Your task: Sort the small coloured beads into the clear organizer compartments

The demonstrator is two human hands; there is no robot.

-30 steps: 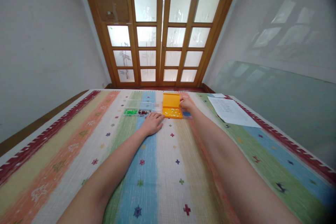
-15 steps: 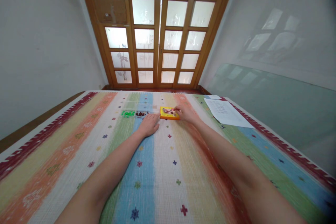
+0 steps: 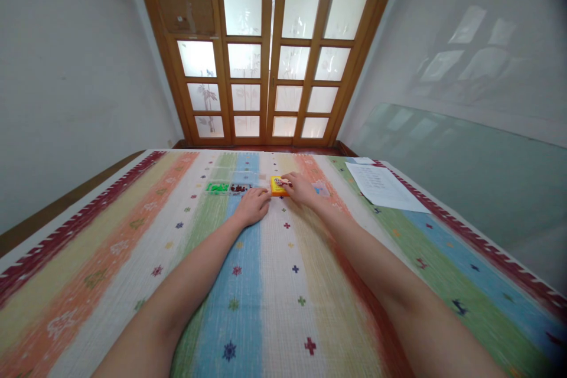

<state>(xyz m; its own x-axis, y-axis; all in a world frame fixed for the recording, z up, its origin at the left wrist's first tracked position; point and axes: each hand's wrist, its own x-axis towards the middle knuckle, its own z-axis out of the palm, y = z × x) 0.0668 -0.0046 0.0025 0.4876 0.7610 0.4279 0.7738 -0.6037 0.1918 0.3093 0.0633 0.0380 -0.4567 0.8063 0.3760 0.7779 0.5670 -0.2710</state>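
A flat yellow-orange box point(image 3: 277, 185) with printed pictures lies at the far middle of the table. My right hand point(image 3: 299, 188) is over its right part, fingers bent together onto the top; whatever they pinch is too small to make out. My left hand point(image 3: 253, 205) rests on the tablecloth with fingers stretched, their tips close to the box's left edge. Just beyond my left hand sits a clear compartment case point(image 3: 228, 194), holding small green pieces point(image 3: 217, 188) and dark brown pieces point(image 3: 239, 188) in separate compartments. My left hand hides the case's near right corner.
To the right of my right hand lies a clear bag or tray with light-blue bits point(image 3: 321, 189). A written paper sheet point(image 3: 383, 186) lies at the right of the striped tablecloth point(image 3: 274, 283). Wooden glazed doors point(image 3: 270, 59) stand behind the table.
My right hand has moved left, from the yellow box's right edge to over its middle. The light-blue bits now show behind it. My left hand stays in place.
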